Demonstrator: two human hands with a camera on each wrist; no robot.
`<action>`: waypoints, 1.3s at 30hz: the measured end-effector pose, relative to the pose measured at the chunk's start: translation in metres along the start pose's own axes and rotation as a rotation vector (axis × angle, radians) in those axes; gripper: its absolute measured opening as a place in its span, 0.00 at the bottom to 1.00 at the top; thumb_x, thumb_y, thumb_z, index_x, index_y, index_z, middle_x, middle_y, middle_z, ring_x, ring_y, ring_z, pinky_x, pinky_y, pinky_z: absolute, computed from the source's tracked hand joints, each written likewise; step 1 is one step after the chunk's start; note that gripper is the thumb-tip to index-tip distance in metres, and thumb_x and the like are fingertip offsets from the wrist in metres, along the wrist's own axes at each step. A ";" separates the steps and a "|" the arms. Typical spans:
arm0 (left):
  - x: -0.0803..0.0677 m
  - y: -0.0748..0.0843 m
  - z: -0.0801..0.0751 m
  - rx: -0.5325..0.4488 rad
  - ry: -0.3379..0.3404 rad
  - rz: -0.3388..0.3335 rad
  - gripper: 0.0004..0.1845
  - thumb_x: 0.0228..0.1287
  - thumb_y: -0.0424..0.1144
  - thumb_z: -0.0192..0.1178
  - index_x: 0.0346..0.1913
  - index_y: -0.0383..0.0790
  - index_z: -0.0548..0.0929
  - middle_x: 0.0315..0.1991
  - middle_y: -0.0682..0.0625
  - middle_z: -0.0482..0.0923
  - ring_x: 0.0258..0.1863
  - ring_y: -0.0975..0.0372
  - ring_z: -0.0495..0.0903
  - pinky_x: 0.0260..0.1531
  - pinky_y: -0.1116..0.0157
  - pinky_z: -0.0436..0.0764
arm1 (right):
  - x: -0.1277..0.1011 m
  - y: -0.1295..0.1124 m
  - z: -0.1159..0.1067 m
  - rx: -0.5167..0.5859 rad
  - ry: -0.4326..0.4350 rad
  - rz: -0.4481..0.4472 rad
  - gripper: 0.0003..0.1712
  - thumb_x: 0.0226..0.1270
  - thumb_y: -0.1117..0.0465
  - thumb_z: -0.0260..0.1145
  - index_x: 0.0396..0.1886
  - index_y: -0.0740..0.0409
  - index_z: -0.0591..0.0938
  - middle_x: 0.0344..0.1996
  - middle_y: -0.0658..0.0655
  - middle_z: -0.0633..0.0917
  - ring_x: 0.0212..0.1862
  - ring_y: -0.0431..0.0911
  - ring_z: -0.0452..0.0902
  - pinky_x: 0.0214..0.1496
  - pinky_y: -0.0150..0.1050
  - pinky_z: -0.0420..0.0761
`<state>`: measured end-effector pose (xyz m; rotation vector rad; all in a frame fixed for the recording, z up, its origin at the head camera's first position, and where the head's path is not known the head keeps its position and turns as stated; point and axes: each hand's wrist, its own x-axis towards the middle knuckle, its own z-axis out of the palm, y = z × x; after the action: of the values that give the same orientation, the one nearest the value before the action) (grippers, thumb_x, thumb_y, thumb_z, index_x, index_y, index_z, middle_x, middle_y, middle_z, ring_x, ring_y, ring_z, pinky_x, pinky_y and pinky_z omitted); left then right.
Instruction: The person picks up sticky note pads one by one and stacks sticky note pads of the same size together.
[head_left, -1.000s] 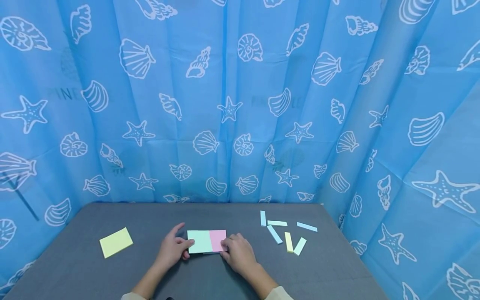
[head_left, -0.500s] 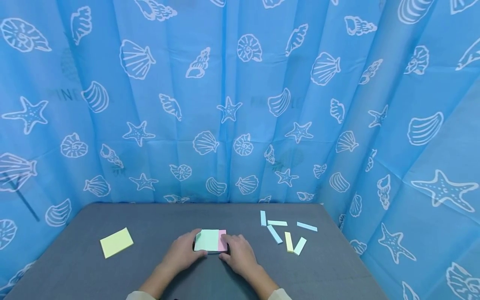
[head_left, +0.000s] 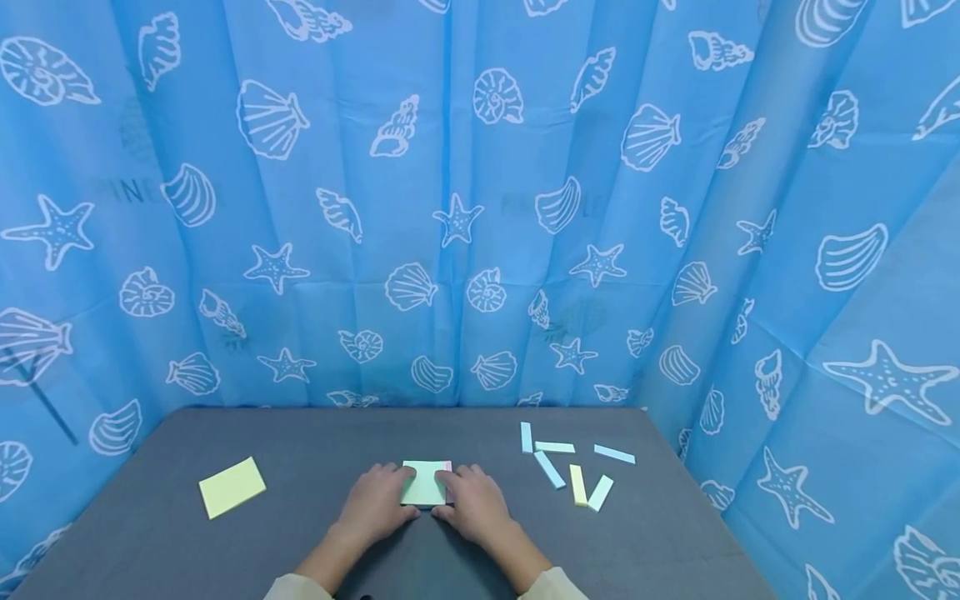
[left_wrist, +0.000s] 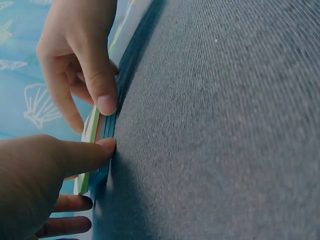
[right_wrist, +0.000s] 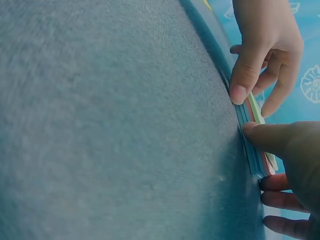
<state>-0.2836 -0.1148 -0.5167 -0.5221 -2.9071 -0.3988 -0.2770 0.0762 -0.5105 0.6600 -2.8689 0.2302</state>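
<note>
A small stack of sticky-note pads [head_left: 424, 483] lies at the near middle of the grey table [head_left: 300, 437]. A light green pad is on top, and a thin pink edge shows at its right. My left hand [head_left: 381, 498] holds the stack's left side and my right hand [head_left: 468, 498] its right side. In the left wrist view both thumbs press the stack's [left_wrist: 93, 135] near edge while the fingers curl over its top. The right wrist view shows green, pink and blue layers in the stack [right_wrist: 258, 156], with my right hand [right_wrist: 292, 160] low and my left hand [right_wrist: 264, 47] above.
A yellow pad [head_left: 232, 487] lies alone at the left of the table. Several narrow blue, green and yellow paper strips [head_left: 576, 484] are scattered to the right of my hands. A blue curtain with a shell print [head_left: 480, 208] closes off the back and right sides.
The green pad has slid right over the pink pad and now covers nearly all of it. My left hand moved right with it, ending close to my right hand.
</note>
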 end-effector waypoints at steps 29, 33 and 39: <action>0.002 0.011 -0.003 0.002 -0.037 0.003 0.19 0.49 0.46 0.76 0.44 0.44 0.87 0.31 0.55 0.80 0.29 0.62 0.72 0.31 0.59 0.73 | 0.003 0.005 -0.006 0.055 -0.011 -0.037 0.20 0.57 0.48 0.74 0.49 0.47 0.86 0.31 0.46 0.81 0.32 0.39 0.69 0.34 0.36 0.73; -0.002 0.005 0.000 -0.072 -0.007 0.006 0.19 0.49 0.46 0.76 0.45 0.45 0.86 0.33 0.55 0.81 0.30 0.62 0.73 0.32 0.59 0.74 | 0.002 0.003 -0.007 0.070 -0.018 -0.015 0.20 0.56 0.49 0.75 0.48 0.48 0.86 0.32 0.47 0.81 0.34 0.40 0.71 0.36 0.38 0.75; -0.008 -0.004 0.003 -0.144 0.023 0.008 0.19 0.50 0.45 0.75 0.46 0.46 0.86 0.37 0.53 0.83 0.34 0.61 0.75 0.36 0.56 0.76 | 0.002 0.002 -0.008 0.095 -0.026 0.010 0.20 0.56 0.49 0.75 0.48 0.48 0.86 0.34 0.48 0.81 0.36 0.41 0.72 0.38 0.40 0.76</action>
<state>-0.2779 -0.1206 -0.5219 -0.5449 -2.8680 -0.6129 -0.2787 0.0785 -0.5022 0.6698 -2.9020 0.3635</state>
